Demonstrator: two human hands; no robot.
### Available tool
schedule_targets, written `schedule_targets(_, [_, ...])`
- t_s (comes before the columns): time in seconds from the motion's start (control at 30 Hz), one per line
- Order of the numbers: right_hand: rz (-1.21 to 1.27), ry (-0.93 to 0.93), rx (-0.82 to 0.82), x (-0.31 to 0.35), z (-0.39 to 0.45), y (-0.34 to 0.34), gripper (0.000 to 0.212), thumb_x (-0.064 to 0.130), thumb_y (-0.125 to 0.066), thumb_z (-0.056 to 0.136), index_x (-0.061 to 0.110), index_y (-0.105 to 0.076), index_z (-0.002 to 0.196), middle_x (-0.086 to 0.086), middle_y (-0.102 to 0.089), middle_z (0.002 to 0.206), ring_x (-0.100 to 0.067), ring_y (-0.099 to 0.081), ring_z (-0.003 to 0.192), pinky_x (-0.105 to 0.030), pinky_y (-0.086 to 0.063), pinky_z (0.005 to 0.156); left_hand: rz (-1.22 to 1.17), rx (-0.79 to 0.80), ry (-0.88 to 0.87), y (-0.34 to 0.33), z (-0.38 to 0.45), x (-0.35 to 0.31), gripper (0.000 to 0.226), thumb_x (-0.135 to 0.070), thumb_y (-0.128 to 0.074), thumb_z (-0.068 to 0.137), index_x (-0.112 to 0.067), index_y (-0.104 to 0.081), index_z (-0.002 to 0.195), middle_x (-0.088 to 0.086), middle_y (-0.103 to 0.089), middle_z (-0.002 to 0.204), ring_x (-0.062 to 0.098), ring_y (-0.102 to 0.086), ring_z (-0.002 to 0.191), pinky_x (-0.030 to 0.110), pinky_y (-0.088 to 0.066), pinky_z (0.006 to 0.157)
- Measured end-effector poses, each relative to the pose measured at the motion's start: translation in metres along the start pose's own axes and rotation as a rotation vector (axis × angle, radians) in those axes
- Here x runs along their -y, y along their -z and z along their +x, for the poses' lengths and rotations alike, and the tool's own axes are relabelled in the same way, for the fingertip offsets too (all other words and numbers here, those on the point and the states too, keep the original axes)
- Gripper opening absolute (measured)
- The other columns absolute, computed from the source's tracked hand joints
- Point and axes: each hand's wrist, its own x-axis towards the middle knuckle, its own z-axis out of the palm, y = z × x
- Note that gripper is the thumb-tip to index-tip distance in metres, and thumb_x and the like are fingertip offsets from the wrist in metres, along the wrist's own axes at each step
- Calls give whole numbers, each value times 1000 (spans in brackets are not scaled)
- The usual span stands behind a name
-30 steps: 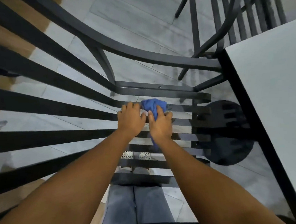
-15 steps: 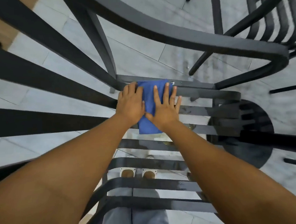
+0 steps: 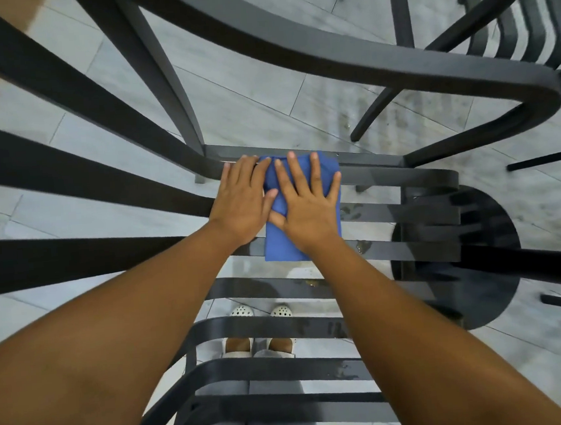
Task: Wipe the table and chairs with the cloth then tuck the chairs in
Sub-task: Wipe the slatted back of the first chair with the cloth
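Note:
A blue cloth (image 3: 283, 248) lies spread flat over the far slats of a black slatted chair seat (image 3: 408, 253) right below me. My right hand (image 3: 305, 207) presses flat on the cloth with its fingers straight and spread. My left hand (image 3: 243, 198) lies flat beside it, fingers straight, resting on the seat's far rail and touching the cloth's left edge. The chair's curved armrest (image 3: 361, 64) arcs across the top of the view. The table top is out of view.
A second black chair (image 3: 505, 30) stands at the top right. The round black table base (image 3: 490, 284) sits on the grey tiled floor to the right of the seat. My feet in white shoes (image 3: 259, 313) show through the slats.
The cloth went from bunched in my right hand to spread flat near the seat's far rail. Both hands moved forward and flattened. The view shifted, and the table top left the frame.

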Motion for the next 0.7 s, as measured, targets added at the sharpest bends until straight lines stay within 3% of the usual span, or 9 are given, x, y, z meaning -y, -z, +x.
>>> schedule_targets(0.17, [-19,-170,-40,-36,-12,-1,68,61,-15,89,28,-11,149,0,-13,158,-30,-4,146,-58,5,110,-63,32,13,-13,16,-30,55,-34,-30,101,-11,-16,149,8,-25,150,23,-12,143,37,3,115])
schedule_targets(0.3, [71,-522,-79,-29,-6,2,65,57,-21,95,29,-5,151,0,0,159,-31,8,145,-57,8,112,-7,-9,-16,-25,25,-30,48,-27,-34,100,-8,-30,144,12,-38,140,28,-23,138,43,-1,114])
schedule_targets(0.37, [98,-483,-35,-12,1,0,63,57,-22,96,32,-3,150,1,3,159,-32,12,144,-54,11,112,-22,-65,-27,-30,26,-25,47,-27,-32,97,-7,-41,139,14,-47,130,31,-36,129,47,-6,114])
schedule_targets(0.5, [93,-288,-78,-29,-3,0,61,58,-17,92,35,-20,148,0,-17,158,-30,-3,146,-53,4,113,57,-114,-11,-38,29,-27,62,-42,-20,89,-12,-48,135,18,-52,116,36,-46,113,52,-13,110])
schedule_targets(0.6, [55,-396,-94,-68,-14,3,59,55,-23,94,34,-16,149,-2,-11,159,-30,2,146,-56,4,112,132,4,42,-32,36,-35,65,-58,-18,88,-25,-40,140,15,-44,120,34,-39,116,51,-5,111])
schedule_targets(0.7, [82,-642,-75,-79,-14,10,61,55,-27,96,34,-6,150,-3,3,159,-32,11,145,-58,7,111,191,58,90,-30,42,-38,63,-64,-24,88,-25,-43,133,12,-42,123,32,-36,117,51,-6,111])
